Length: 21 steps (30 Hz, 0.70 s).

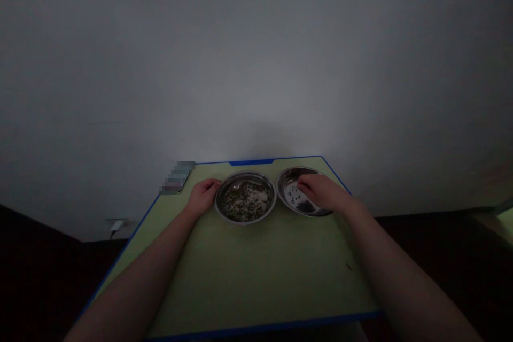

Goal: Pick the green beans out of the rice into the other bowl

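Observation:
Two round steel plates stand side by side at the far end of a green table (256, 272). The left plate (245, 176) holds a spread of small mixed grains. The right plate (285, 179) holds a few dark grains. My left hand (203, 195) rests with curled fingers against the left plate's left rim. My right hand (324, 192) hovers over the right plate, fingers bent down toward the dark grains; whether it pinches any grain is too dim to see.
The table has a blue edge and stands against a plain white wall. A blurred stack of flat items (177, 177) lies at the table's far left corner. A wall socket (117, 224) sits low at the left. Floor around is dark.

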### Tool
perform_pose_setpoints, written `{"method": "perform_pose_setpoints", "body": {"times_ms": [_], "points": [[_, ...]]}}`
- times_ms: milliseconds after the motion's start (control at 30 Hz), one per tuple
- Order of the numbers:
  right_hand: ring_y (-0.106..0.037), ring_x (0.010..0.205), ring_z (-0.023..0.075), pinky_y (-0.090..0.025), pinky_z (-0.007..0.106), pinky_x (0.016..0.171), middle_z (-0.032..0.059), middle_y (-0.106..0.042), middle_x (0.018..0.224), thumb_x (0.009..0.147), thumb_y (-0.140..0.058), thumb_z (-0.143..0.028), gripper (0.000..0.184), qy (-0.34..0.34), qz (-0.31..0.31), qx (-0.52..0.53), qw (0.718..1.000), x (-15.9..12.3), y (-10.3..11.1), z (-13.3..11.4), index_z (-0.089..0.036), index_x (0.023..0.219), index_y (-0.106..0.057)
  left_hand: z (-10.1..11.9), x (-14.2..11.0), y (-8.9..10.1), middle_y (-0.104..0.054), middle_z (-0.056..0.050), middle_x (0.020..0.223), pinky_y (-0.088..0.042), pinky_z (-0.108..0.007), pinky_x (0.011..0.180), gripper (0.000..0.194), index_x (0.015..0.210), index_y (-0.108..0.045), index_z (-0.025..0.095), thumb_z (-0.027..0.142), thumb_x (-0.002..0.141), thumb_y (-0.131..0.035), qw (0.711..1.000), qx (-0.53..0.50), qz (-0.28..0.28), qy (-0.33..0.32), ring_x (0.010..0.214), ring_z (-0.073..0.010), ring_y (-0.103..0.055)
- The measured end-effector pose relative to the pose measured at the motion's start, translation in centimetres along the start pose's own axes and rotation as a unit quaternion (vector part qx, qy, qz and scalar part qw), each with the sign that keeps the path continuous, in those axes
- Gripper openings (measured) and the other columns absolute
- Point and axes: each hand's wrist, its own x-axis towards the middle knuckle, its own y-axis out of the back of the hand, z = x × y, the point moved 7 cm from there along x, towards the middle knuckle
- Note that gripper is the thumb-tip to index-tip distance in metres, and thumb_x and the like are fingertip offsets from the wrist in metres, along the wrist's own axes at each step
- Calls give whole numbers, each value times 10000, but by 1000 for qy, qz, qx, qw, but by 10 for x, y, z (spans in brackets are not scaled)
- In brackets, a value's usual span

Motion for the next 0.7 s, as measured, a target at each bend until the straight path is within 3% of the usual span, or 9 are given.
{"method": "perform_pose_setpoints", "body": {"times_ms": [300,700], "points": [[-525,696,146,-312,251,612,56,-621,777,854,-404,-273,201,11,-20,11,1000,-3,-14,8,-173,775,-559,-3,0,-3,-685,-47,713,-454,-271,622,313,763,-677,153,437,692,-567,1000,-19,-12,13,654,-183,-598],[-518,655,138,-318,245,589,39,-626,753,806,-463,-256,155,-2,-26,27,999,-7,-13,12,-181,853,-590,-3,2,-5,-688,-46,707,-455,-281,652,298,753,-691,147,414,670,-587,998,-56,-4,14,664,-186,-598]]}}
